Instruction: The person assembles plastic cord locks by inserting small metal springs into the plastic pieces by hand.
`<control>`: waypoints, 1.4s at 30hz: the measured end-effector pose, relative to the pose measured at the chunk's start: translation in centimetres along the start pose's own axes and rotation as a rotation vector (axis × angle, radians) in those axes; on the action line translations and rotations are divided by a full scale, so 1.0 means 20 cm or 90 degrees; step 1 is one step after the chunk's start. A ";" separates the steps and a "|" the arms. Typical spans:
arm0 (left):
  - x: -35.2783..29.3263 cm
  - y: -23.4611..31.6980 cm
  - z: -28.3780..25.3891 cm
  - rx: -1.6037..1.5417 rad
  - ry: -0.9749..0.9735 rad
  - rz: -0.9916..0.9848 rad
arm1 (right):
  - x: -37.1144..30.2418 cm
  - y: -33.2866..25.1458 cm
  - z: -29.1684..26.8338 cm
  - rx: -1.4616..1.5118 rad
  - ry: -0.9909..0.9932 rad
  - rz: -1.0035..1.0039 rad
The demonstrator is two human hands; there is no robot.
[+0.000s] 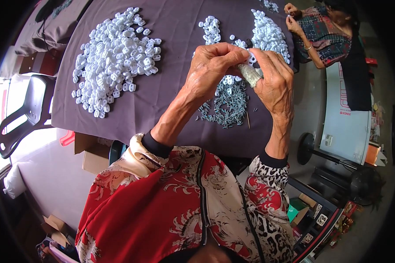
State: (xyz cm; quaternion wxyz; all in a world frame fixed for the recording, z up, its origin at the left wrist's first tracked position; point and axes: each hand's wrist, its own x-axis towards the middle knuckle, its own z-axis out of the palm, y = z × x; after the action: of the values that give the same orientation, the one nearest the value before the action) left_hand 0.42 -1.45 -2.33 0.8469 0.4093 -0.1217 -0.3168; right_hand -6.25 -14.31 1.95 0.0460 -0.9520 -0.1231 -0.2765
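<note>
My left hand [208, 68] is closed in a pinch at the middle of the table. Its fingertips meet those of my right hand [274, 79], and a small white plastic piece [252, 58] shows between them. I cannot tell which hand grips that piece. My right hand is wrapped round a short tool with a worn, greyish wrapped handle [250, 74]; its working end is hidden. Below my hands lies a pile of small grey screws [226, 107], with a few white two-holed plastic pieces [229, 80] at its upper edge. A thin wooden stick [248, 119] lies beside the screws.
A large heap of white two-holed pieces [116, 59] covers the table's left side. Smaller white heaps lie beyond my hands [210, 30] and at far right [270, 35]. Another person [322, 35] works at the right edge. A black chair [30, 111] stands left of the purple-grey tablecloth [175, 22].
</note>
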 end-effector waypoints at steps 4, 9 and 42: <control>0.01 -0.01 0.00 0.022 0.006 0.025 | 0.00 0.01 0.01 -0.006 -0.002 -0.018; 0.01 -0.02 0.01 0.055 0.017 0.036 | 0.00 0.03 0.01 -0.017 -0.019 -0.028; 0.03 -0.08 0.00 -0.070 0.017 -0.057 | -0.03 0.07 0.02 0.002 -0.053 -0.023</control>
State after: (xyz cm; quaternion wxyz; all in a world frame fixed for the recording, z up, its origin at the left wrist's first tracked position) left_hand 0.17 -2.52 -3.65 0.8547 0.3716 -0.0744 -0.3547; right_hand -6.26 -15.71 1.25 0.0375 -0.9602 -0.1427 -0.2373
